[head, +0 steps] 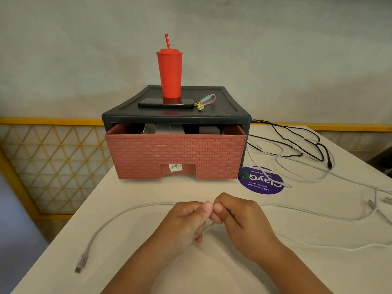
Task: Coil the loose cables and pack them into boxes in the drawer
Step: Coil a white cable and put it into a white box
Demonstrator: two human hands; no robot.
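Note:
A white cable lies on the cream table, curving left to its plug near the front left edge. My left hand and my right hand meet at the table's middle, both pinching this cable with curled fingers. Behind them a red-brown drawer stands slightly open in its black cabinet; grey and white boxes show inside. More loose cables lie at the right: a black cable and white cables.
A red tumbler with straw, a dark phone and a pink-green keychain sit on the cabinet top. A round purple sticker marks the table. A yellow lattice railing runs behind the table's left edge.

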